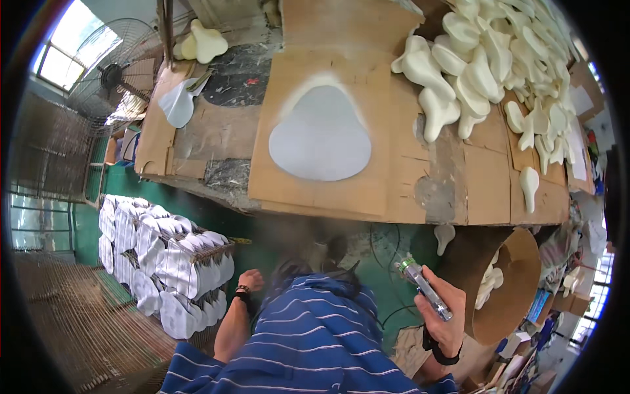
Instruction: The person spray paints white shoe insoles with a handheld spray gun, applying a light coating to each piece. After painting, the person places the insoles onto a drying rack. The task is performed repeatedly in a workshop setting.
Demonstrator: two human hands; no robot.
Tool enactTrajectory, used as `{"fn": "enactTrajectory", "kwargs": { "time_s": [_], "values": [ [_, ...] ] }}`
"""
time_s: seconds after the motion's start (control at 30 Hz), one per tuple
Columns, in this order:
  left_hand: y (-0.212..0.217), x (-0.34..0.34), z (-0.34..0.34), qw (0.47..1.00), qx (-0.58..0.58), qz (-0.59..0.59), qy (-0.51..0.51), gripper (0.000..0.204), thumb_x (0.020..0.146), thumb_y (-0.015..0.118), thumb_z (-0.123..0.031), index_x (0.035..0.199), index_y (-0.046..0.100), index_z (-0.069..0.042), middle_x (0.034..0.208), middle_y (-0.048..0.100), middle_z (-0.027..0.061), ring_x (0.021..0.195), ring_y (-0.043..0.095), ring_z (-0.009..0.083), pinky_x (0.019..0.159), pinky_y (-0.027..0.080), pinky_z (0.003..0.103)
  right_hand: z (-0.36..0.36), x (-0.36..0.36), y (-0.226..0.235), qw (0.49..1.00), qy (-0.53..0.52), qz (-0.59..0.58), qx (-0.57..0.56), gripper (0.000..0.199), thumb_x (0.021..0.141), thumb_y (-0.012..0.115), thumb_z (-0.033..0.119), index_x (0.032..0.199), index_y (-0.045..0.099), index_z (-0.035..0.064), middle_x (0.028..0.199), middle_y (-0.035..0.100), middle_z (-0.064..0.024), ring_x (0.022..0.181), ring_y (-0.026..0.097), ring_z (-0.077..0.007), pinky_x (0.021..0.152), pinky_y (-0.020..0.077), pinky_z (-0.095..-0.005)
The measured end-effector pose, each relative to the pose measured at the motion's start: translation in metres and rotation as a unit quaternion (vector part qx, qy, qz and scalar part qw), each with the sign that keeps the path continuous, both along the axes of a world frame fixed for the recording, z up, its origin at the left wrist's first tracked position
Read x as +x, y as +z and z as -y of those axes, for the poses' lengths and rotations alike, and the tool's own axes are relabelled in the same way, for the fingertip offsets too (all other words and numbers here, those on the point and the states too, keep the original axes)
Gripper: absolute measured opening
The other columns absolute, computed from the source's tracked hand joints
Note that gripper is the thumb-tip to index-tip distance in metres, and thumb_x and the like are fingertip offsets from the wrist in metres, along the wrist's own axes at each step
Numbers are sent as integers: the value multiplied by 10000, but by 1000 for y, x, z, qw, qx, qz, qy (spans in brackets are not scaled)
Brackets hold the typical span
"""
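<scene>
My right hand (443, 312) is closed around a metal spray gun (425, 289) with a green ring at its front end. The gun points up toward the table, to the right of my body. On the cardboard in front of me lies a flat, pale grey, rounded triangular sheet (319, 141), with a whitish haze around its upper edges. Low at my left side is my left hand (251, 280), near the rack of white covers (167, 256). It looks loosely bent, but its fingers are too small and foreshortened to make out.
Cream saddle-shaped foam pieces (479, 59) are heaped at the table's far right. Below the right edge stands a round cardboard drum (525, 282) with similar pieces inside. A fan (111, 75) stands at the far left. Dark hoses (377, 256) hang below the table.
</scene>
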State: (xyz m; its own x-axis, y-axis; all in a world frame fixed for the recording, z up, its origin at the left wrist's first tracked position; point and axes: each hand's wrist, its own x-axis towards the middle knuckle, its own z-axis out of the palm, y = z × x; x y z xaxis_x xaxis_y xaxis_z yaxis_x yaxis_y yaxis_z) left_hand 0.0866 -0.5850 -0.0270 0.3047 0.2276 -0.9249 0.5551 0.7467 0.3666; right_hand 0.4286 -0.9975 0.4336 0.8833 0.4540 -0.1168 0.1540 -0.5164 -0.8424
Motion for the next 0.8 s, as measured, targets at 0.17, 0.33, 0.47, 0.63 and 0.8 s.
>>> {"fn": "enactTrajectory", "kwargs": {
  "time_s": [0.17,0.33,0.47,0.63,0.8],
  "values": [
    [49,57,8,988,100,-60,-100,320,875,592,-137,1186,581,-65,889,657,97,854,668,272,716,561,437,21,-1,-4,993,-111,-27,-13,470,765,696,38,1221,600,-25,886,672,-148,702,591,-156,652,468,-270],
    [50,66,-1,983,128,-60,-114,369,881,609,-169,1231,561,-66,905,663,93,807,672,256,710,567,435,17,11,-14,992,-126,15,19,464,775,687,17,1229,598,-15,894,670,-125,686,550,-128,652,452,-247],
    [53,64,-3,983,134,-61,-110,357,888,601,-165,1228,560,-68,902,661,90,781,667,241,694,565,426,-6,32,-19,990,-119,49,58,462,776,684,-4,1230,598,-14,895,673,-118,684,546,-124,656,452,-243],
    [55,47,3,986,130,-79,-71,320,890,593,-144,1201,568,-68,861,658,76,729,661,219,659,563,407,-31,50,-16,994,-76,49,65,447,781,691,-5,1219,602,-18,901,682,-124,695,568,-126,654,465,-249],
    [51,23,14,987,98,-115,-49,303,902,573,-135,1200,566,-81,878,660,81,724,657,240,676,563,460,-44,55,-1,997,26,24,62,448,770,698,-3,1208,604,-23,844,653,-145,674,595,-179,634,471,-274]
  ]
}}
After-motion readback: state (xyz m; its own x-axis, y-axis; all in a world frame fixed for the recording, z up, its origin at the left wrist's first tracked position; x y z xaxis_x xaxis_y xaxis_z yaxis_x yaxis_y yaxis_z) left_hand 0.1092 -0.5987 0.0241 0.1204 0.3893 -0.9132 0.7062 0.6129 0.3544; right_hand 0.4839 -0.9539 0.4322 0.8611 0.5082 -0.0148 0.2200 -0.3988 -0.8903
